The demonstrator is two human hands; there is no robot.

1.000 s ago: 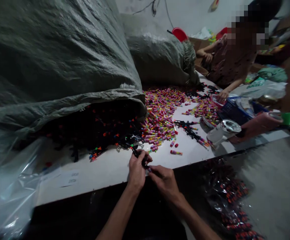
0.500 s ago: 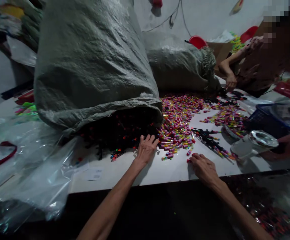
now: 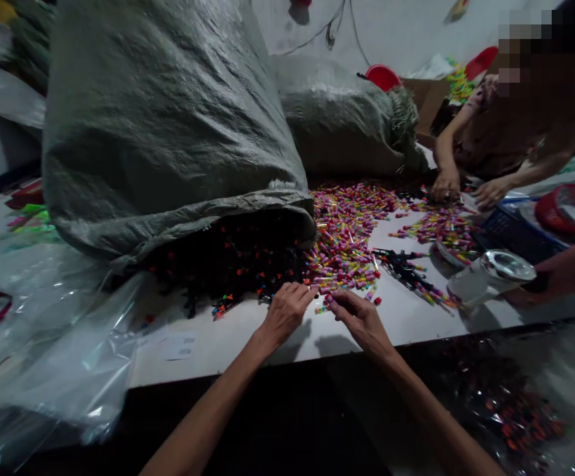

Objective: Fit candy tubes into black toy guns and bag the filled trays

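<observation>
My left hand [image 3: 287,312] and my right hand [image 3: 359,317] rest on the white table [image 3: 247,340], fingertips nearly meeting at the near edge of a heap of small multicoloured capsules [image 3: 347,238]. The right fingers pinch at a capsule at the heap's rim; whether one is gripped is unclear. The left fingers are curled, and I cannot see anything in them. Just left lies a pile of small black parts with coloured tips [image 3: 227,261], spilling from the mouth of a big grey woven sack [image 3: 168,125].
A second grey sack [image 3: 337,116] lies behind. A person [image 3: 505,132] across the table handles capsules. A white jar [image 3: 486,277] lies on its side at right, held by another hand. Clear plastic bags [image 3: 53,344] cover the left; a bag of filled parts [image 3: 515,410] lies lower right.
My hands left the table's near edge and spread to the piles. Now the right hand has come left to the capsule heap and the left has drawn back from the black parts.
</observation>
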